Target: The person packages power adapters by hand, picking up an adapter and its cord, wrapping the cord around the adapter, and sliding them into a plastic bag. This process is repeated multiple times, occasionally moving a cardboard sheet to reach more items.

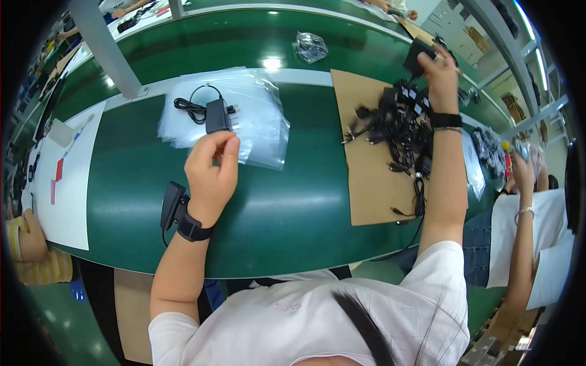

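Note:
On a fanned stack of clear plastic bags [259, 137] lies a black power adapter [217, 117] with prongs and a coiled cord. My left hand [210, 174] is closed in a pinch at the adapter's lower edge, over the bags; whether it grips a bag or the adapter is unclear. A black device is strapped to that wrist. Far to the right, my right hand [441, 76] is raised with its thumb on another black adapter [417, 59]. Below it, a tangled pile of black adapters and cords [400, 125] rests on a cardboard sheet [369, 195].
A bagged item [311, 47] lies on the green surface beyond the metal rail. A grey post [110, 49] rises at the far left. White board [67, 201] covers the left end. A co-worker's hand [523, 171] works at the right, beside several bagged items [488, 146].

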Tool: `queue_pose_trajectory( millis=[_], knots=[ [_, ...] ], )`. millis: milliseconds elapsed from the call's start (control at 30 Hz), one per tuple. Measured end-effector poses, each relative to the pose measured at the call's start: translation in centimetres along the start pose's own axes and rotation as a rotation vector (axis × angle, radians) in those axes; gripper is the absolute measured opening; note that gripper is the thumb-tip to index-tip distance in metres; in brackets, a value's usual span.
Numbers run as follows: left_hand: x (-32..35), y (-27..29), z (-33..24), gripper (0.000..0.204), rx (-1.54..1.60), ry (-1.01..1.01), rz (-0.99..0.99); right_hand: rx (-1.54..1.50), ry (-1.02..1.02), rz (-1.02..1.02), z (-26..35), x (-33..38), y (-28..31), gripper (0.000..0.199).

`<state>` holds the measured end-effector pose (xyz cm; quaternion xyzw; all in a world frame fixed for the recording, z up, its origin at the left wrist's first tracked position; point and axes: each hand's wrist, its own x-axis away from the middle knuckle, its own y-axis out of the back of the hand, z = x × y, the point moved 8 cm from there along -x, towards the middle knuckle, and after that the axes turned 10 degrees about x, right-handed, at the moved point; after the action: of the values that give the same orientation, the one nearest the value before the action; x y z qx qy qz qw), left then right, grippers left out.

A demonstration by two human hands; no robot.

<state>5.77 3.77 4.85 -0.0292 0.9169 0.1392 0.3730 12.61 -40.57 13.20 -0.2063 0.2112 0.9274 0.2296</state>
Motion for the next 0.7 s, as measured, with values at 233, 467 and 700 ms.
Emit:
queue_pose_trajectory(
  millis=[233,467,700],
  knots=[
    [-4.1,-6.3,-5.6,0.042,0.674,0.217,0.189,-0.444,0.193,0.355,13.0,5.2,-5.0,0.039],
    [-6.8,-7.8,-8.1,0.041,1.324,0.433,0.068,-0.169,0.398,0.388,15.0,12.6,-13.7,0.051],
    [-8.3,-2.1,-3.8,0.044,1.425,0.359,-0.240,-0.646,-0.140,0.933,8.2,21.0,-22.3,0.058]
  ],
)
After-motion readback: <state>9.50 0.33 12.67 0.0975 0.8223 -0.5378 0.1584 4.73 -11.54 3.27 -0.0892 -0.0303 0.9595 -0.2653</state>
